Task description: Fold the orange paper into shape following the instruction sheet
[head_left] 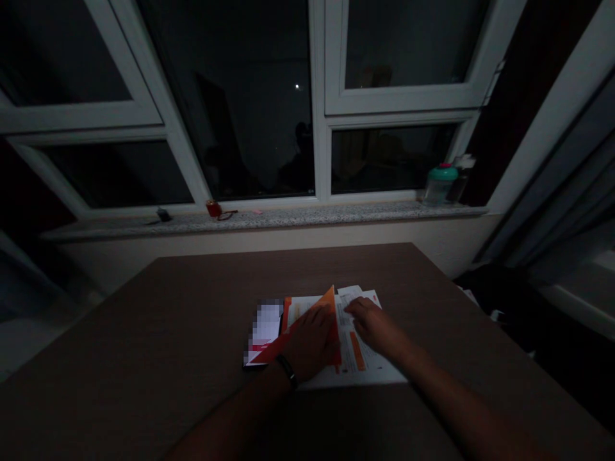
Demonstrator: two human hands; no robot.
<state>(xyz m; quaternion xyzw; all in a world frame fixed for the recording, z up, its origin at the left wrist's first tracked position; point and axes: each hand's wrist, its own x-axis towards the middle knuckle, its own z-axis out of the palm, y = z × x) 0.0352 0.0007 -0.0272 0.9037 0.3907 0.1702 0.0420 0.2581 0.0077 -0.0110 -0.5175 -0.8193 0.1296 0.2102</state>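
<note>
1. Orange paper rises in a stiff triangular fold under my head-camera view, its tip standing clear of the papers beneath, with my operator's left hand pressed against it. The fingers lie close together; I cannot tell whether they pinch the fold or only lean on it.
2. The right hand rests open on printed white sheets, fingers lightly curved and holding nothing I can see. It appears placed to keep those sheets from sliding.
3. A black wristband circles the left wrist. Beside that hand, a white item is blurred beyond reading.
4. All the paper lies together near the near edge of a brown wood-grain surface, within easy reach of both hands.
5. Beyond the surface, a speckled stone windowsill carries a clear bottle with a teal lid and a small red object. White window frames surround dark night glass, and a grey curtain hangs at right.
</note>
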